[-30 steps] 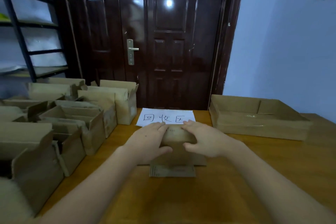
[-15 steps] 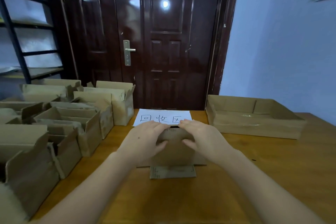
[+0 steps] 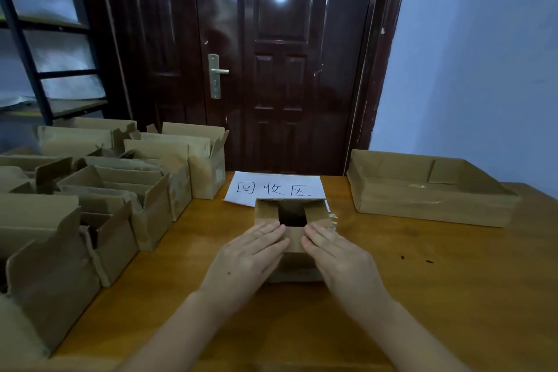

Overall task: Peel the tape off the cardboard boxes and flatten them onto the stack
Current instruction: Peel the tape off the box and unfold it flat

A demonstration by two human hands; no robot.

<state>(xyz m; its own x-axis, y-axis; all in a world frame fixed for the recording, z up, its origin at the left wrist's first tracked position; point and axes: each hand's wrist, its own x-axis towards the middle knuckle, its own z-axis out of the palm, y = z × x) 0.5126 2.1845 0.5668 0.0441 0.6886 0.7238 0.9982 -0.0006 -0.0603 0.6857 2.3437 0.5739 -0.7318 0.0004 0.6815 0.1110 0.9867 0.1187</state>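
Two hands: left hand and right hand, lower centre of frame, both on the small cardboard box.
Change: a second ago both hands covered the box top near the paper sign; they now sit lower and nearer the viewer, and a dark square opening shows between the top flaps.
Meaning: judged, the top is untaped and opening up; flattening is not yet done.
Left grip: fingers straight and together, laid flat on the near flap; nothing pinched.
Right grip: fingers likewise straight, resting flat on the same flap; fingertips of the two hands near each other, not touching.
Box position: upright on the wooden table, centre of frame, overlapping the sign's lower edge.
Remaining stock: opened boxes crowd the left.
Shallow tray: right of centre, well apart.
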